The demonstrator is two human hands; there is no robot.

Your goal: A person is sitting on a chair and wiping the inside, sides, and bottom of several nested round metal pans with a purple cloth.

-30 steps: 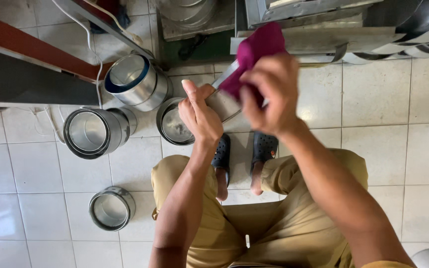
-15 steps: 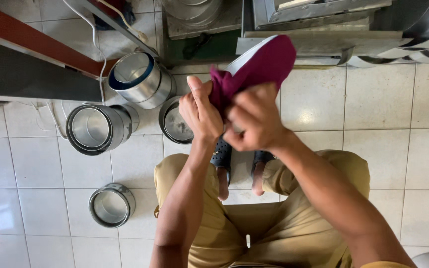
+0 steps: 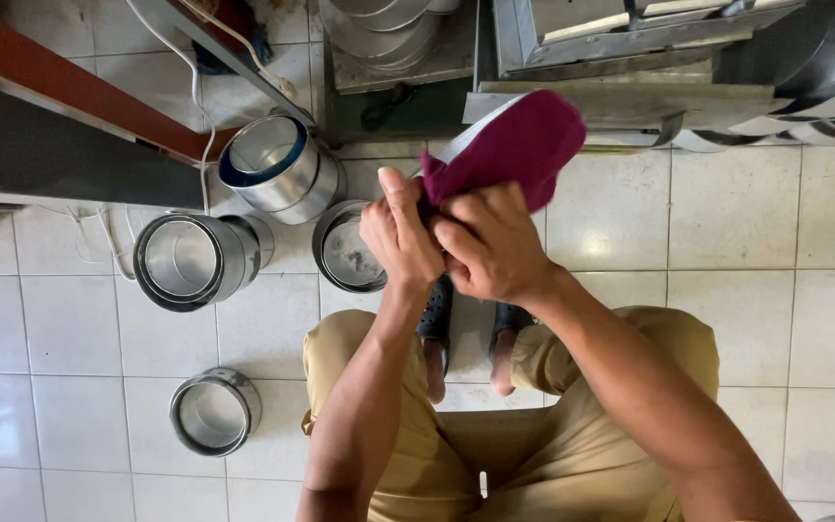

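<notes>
I hold a magenta glove (image 3: pixel 519 145) with a white cuff up in front of me, above my knees. My left hand (image 3: pixel 400 237) has its fingers pushed into the glove's opening, thumb pointing up. My right hand (image 3: pixel 490 244) grips the glove's edge next to the left hand. The glove's fingertip end sticks up and to the right, limp. Below the hands I see my tan trousers (image 3: pixel 572 454) and dark sandals (image 3: pixel 437 314) on the white tiled floor.
Several shiny metal cylinders stand on the floor to the left: one (image 3: pixel 277 164) with a blue rim, one (image 3: pixel 190 259) on its side, one (image 3: pixel 345 251) by my left hand, one (image 3: pixel 213 414) nearer me. Metal sheet parts and a machine (image 3: pixel 620 58) lie ahead.
The glove has swung from upright in the right hand's fingers to lying over both hands. My hands have closed together, and the left hand's fingers now enter the glove.
</notes>
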